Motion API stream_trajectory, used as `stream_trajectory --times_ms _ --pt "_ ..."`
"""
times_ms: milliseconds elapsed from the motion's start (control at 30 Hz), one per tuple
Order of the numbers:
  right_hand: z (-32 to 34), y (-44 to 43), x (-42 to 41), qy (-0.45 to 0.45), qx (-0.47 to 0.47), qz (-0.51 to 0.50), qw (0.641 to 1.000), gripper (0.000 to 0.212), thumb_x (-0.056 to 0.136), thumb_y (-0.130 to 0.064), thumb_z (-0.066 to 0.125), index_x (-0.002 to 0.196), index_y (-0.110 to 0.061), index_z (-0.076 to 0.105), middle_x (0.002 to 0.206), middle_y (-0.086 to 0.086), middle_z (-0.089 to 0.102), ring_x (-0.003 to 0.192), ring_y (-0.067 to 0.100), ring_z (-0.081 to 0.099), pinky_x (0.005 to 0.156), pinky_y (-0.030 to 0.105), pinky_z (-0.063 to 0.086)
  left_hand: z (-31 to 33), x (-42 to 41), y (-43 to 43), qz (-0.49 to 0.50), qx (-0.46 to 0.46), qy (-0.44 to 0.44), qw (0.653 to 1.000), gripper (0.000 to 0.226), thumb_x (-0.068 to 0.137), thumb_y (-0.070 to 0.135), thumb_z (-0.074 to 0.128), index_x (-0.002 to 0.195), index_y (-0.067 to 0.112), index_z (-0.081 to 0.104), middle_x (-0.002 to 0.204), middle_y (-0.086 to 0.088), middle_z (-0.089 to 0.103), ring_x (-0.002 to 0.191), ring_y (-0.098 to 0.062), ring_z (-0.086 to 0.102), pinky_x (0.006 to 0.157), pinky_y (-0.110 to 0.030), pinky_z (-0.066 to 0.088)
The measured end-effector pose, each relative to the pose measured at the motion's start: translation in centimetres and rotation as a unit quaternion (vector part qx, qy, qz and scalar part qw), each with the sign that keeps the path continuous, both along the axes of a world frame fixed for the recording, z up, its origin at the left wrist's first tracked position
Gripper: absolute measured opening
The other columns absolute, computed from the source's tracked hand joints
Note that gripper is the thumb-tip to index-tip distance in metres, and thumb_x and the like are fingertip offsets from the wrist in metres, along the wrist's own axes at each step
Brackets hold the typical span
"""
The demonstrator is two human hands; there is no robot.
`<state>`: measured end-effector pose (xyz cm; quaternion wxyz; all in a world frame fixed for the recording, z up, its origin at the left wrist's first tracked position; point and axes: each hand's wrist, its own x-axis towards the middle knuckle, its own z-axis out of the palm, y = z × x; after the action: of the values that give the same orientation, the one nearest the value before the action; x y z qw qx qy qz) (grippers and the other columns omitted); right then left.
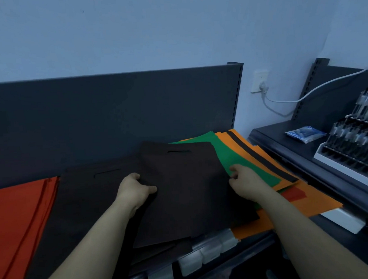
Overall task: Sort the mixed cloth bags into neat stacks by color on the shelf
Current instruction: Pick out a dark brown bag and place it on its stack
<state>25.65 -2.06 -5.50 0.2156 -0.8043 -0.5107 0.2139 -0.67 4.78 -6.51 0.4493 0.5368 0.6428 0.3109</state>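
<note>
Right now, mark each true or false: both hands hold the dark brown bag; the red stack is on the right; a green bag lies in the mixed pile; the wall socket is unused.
1. Both hands, left hand and right hand, grip the dark brown bag. True.
2. The red stack is on the right. False: it lies at the far left.
3. A green bag lies in the mixed pile. True.
4. The wall socket is unused. False: a white cable is plugged in.

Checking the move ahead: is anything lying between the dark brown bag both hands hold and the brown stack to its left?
Nothing visible. The dark brown bag, held by the left hand and right hand, already overlaps the brown stack.
</note>
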Motion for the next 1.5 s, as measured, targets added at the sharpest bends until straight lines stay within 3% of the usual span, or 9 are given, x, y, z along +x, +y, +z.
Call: stream_trajectory --times_ms 333,467,667,733,867,1067,1233,1367,1500 --pt "-0.8 0.6 -0.8 -0.056 -0.070 0.025 0.996 0.030 0.089 -0.045 0.058 0.113 -0.028 0.060 0.139 0.007 0.040 0.127 0.028 0.044 0.116 0.054 0.018 -0.3 -2.3 -0.4 0.008 0.045 0.019 0.999 0.035 0.085 -0.003 0.061 0.108 0.020 0.049 0.094 0.003 0.060 0.084 -0.016 0.059 0.068 -0.026 0.047" --pt "-0.6 1.2 -1.4 -0.074 -0.081 0.034 0.993 0.048 0.092 -0.052 0.049 0.129 -0.022 0.053 0.145 0.010 0.033 0.134 0.030 0.036 0.118 0.052 0.009 -0.4 -2.8 -0.7 -0.001 0.031 -0.064 0.997 0.044 0.085 -0.010 0.053 0.111 0.026 0.050 0.100 0.002 0.064 0.088 -0.015 0.061 0.069 -0.028 0.049" --pt "-0.4 1.4 -3.0 0.089 0.052 0.043 0.994 0.012 0.090 -0.020 0.062 0.093 -0.008 0.063 0.099 0.005 0.066 0.095 0.024 0.062 0.089 0.038 0.048 -0.6 -3.8 -0.7 0.024 0.028 -0.107 0.994 0.046 0.085 -0.009 0.050 0.119 0.022 0.046 0.107 -0.003 0.063 0.092 -0.019 0.061 0.072 -0.032 0.051" --pt "0.0 1.3 -3.7 0.116 0.111 0.071 0.984 0.013 0.088 -0.006 0.061 0.098 -0.012 0.064 0.100 0.000 0.068 0.098 0.019 0.064 0.080 0.032 0.051 -0.6 -4.1 -0.7 0.029 0.039 -0.074 0.996 0.047 0.086 -0.004 0.052 0.125 0.020 0.044 0.103 -0.001 0.062 0.090 -0.019 0.061 0.070 -0.031 0.051" --pt "0.4 1.8 -5.6 0.072 0.141 0.184 0.970 0.043 0.089 -0.003 0.057 0.128 -0.019 0.062 0.125 -0.006 0.064 0.116 0.011 0.057 0.100 0.031 0.048 -0.3 -4.6 -0.8 0.040 0.060 -0.035 0.997 0.053 0.087 -0.002 0.055 0.135 0.015 0.043 0.092 0.005 0.058 0.085 -0.017 0.060 0.064 -0.027 0.049" --pt "0.8 3.3 -8.2 0.136 0.161 0.215 0.954 0.035 0.091 -0.001 0.057 0.124 -0.013 0.065 0.118 -0.002 0.067 0.111 0.014 0.062 0.099 0.037 0.050 0.2 -8.0 -1.3 0.064 0.074 -0.028 0.995 0.058 0.080 -0.006 0.054 0.134 0.017 0.049 0.101 -0.001 0.067 0.086 -0.020 0.067 0.069 -0.031 0.057" --pt "1.3 4.4 -11.0 0.187 0.147 0.157 0.959 0.017 0.090 -0.001 0.059 0.092 -0.015 0.068 0.092 0.000 0.071 0.085 0.017 0.067 0.084 0.038 0.056 0.9 -13.0 -0.4 0.102 0.089 -0.011 0.991 0.050 0.076 -0.005 0.062 0.125 0.008 0.057 0.110 -0.007 0.069 0.094 -0.024 0.067 0.084 -0.036 0.055" --pt "0.0 4.9 -14.3 0.154 0.092 0.152 0.972 0.040 0.087 -0.014 0.069 0.124 -0.005 0.058 0.123 0.011 0.062 0.108 0.023 0.062 0.093 0.033 0.050 1.3 -15.7 -1.0 0.134 0.100 0.060 0.984 0.050 0.080 -0.006 0.061 0.127 0.006 0.054 0.112 -0.007 0.066 0.100 -0.029 0.064 0.090 -0.040 0.053" --pt "-0.3 4.7 -16.9 0.079 0.056 0.165 0.982 0.056 0.086 -0.019 0.071 0.135 -0.004 0.049 0.097 0.002 0.056 0.095 0.016 0.057 0.082 0.023 0.041 0.7 -18.0 -1.8 0.132 0.096 0.150 0.975 0.051 0.082 0.001 0.058 0.132 0.008 0.049 0.119 -0.012 0.062 0.106 -0.030 0.060 0.089 -0.036 0.050"
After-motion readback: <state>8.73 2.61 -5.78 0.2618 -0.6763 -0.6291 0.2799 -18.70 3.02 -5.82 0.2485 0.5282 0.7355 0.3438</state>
